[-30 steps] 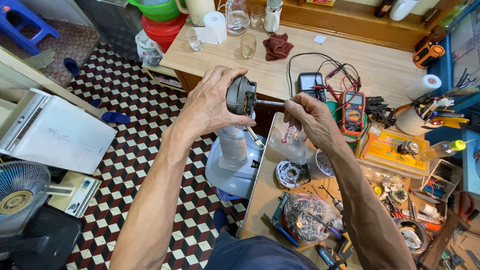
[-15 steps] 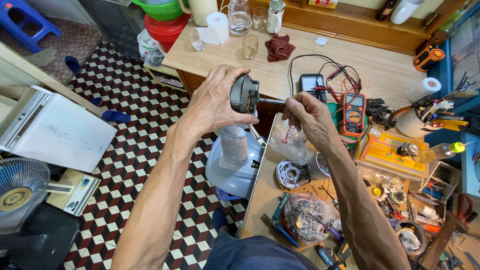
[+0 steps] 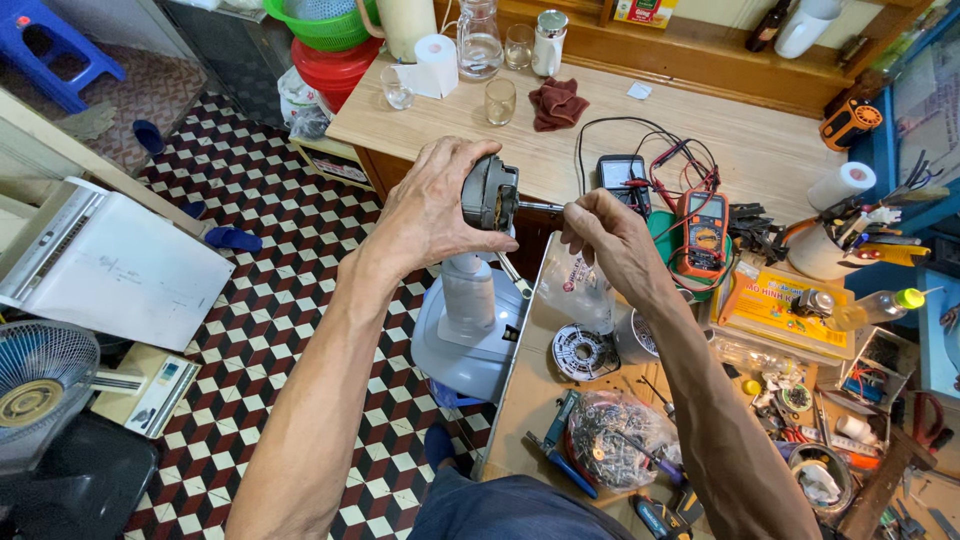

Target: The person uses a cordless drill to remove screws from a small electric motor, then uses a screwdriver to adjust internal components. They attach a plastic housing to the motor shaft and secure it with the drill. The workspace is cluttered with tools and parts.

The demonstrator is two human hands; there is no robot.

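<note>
My left hand (image 3: pixel 435 205) grips a dark round fan motor (image 3: pixel 490 193) held up in the air above a grey fan base (image 3: pixel 468 330). A thin metal shaft (image 3: pixel 540 207) sticks out of the motor toward the right. My right hand (image 3: pixel 610 240) pinches the end of that shaft with its fingertips. A clear plastic bag (image 3: pixel 578 290) hangs just below my right hand. Both forearms reach up from the bottom of the view.
A wooden bench holds two multimeters (image 3: pixel 703 232) with leads, a round metal motor part (image 3: pixel 582 352), a bag of screws (image 3: pixel 620 440), pliers and cups of tools (image 3: pixel 840 235). A fan grille (image 3: pixel 40 385) and white casing (image 3: pixel 110 265) lie on the checkered floor.
Both hands and the motor have kept their hold; the motor has turned slightly in my left hand and the view has shifted a little.
</note>
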